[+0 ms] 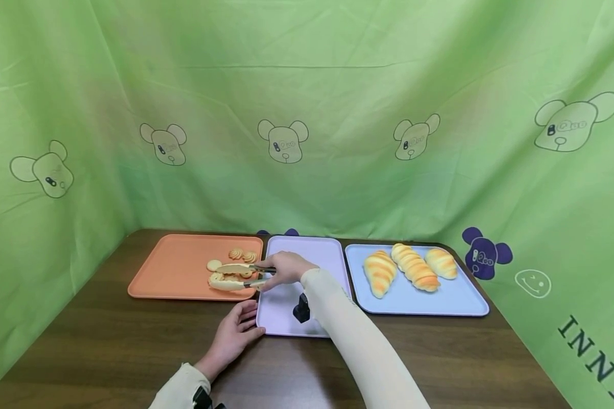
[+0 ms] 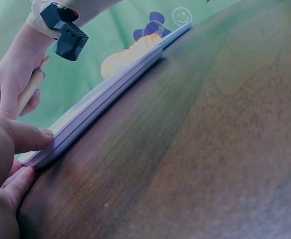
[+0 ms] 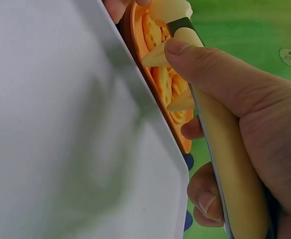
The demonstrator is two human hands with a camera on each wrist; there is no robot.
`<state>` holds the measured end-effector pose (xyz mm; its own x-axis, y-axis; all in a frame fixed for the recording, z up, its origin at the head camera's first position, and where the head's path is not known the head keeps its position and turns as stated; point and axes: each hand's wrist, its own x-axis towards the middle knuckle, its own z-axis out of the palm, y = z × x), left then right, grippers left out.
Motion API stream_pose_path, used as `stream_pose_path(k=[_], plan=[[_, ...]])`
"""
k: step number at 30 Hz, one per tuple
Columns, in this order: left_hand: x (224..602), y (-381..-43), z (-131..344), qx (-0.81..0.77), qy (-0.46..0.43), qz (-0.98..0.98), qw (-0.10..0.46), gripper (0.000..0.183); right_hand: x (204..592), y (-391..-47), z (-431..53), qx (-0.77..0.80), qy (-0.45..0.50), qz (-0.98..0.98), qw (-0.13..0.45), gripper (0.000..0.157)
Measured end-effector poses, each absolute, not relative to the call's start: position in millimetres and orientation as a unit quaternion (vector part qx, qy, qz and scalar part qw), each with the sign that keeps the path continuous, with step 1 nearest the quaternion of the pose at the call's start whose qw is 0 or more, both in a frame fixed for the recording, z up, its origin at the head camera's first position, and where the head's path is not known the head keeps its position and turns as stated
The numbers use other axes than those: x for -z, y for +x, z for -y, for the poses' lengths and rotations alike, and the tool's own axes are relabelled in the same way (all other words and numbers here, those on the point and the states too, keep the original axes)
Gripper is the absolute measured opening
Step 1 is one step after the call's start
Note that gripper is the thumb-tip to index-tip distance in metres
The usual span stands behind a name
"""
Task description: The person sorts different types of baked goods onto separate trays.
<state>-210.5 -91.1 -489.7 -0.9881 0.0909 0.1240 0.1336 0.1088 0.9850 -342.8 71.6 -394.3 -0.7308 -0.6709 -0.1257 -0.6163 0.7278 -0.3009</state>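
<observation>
My right hand (image 1: pixel 286 268) grips a pair of tongs (image 3: pixel 220 149) with cream-coloured parts, thumb on one arm and fingers on the other. Their cream tips reach left over the orange tray (image 1: pixel 169 267), around several cookies (image 3: pixel 161 82) near its right end. Whether a cookie is pinched between the tips, I cannot tell. My left hand (image 1: pixel 231 335) holds the near left corner of the lavender tray (image 1: pixel 319 247), its thumb (image 2: pixel 33 138) on the rim and its other fingers along the side. Swirl-shaped cookies (image 1: pixel 236 254) lie behind the tongs.
On the right, a light blue tray (image 1: pixel 419 305) bears three bread rolls (image 1: pixel 414 267). All three trays stand side by side on a dark wooden table (image 1: pixel 107 341). A green curtain (image 1: pixel 337 193) with bear drawings hangs behind and at both sides. My right forearm crosses the lavender tray.
</observation>
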Motion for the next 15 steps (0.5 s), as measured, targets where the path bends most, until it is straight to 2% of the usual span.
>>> stream_pose_path(k=[15], plan=[[490.3,-210.6,90.6,0.66,-0.082,0.746,0.021,0.057,401.7,-342.9,-81.1,0.159,-0.337,-0.922,0.102,0.069]])
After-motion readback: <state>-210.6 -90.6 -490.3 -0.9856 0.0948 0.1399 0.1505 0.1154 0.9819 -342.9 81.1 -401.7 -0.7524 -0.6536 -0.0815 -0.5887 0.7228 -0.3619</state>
